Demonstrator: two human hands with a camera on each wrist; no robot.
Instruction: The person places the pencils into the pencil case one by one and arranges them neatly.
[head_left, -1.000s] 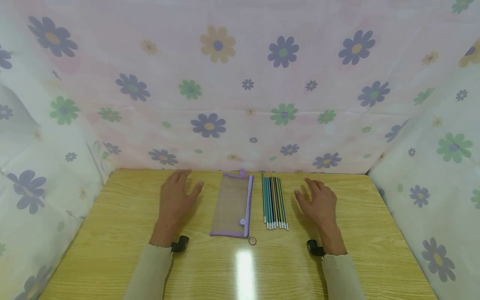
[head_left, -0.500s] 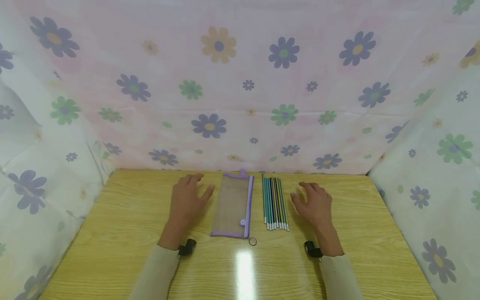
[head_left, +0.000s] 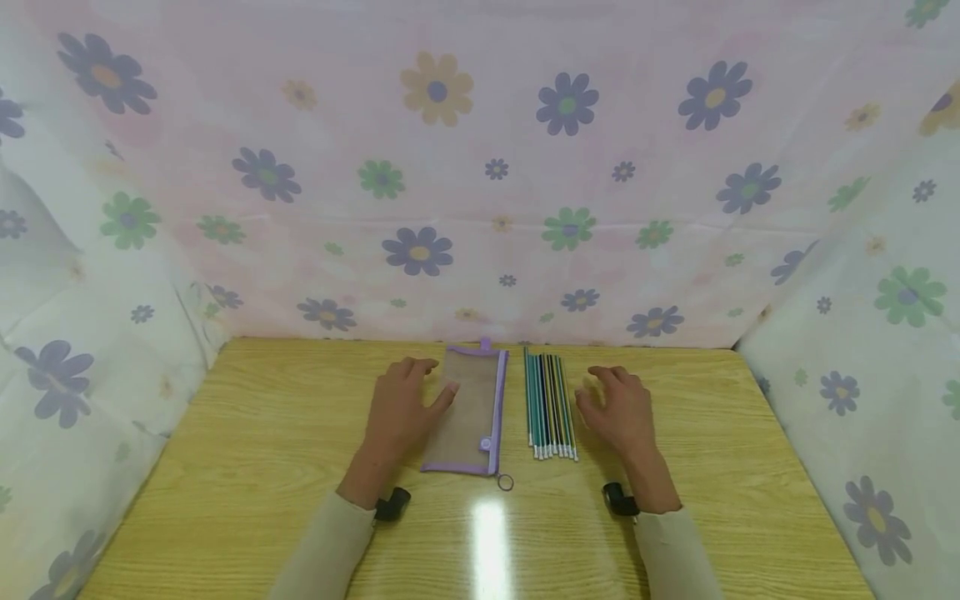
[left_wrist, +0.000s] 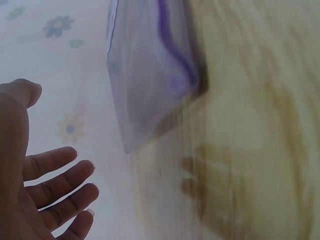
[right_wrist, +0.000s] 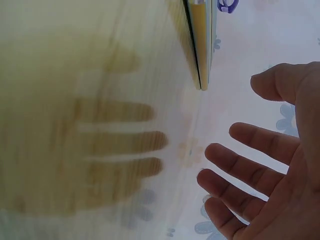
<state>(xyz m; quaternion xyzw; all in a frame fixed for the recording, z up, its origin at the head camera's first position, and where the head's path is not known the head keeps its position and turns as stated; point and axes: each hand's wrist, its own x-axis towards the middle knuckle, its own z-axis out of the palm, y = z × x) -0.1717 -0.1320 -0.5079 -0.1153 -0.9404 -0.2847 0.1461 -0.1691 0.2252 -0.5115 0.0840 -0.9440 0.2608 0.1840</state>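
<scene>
A mesh zip pouch with purple edging and a purple zip lies flat near the middle of the table; a small ring hangs from its near right corner. My left hand is over the pouch's left edge, thumb reaching above the mesh, fingers spread and holding nothing. Just right of the pouch, several pencils lie side by side in a row, white eraser ends toward me. Close to their right side is my right hand, its fingers relaxed with nothing in them. In the right wrist view its fingers are parted.
The wood-grain table carries a bright light reflection near its front. Flower-patterned cloth rises behind the table and along both sides. A small black camera sits at the left wrist, with another at the right.
My left hand has moved rightward, from beside the pouch to over its left edge. The right hand has drifted slightly left, nearer the pencils. Pouch and pencils have stayed in place.
</scene>
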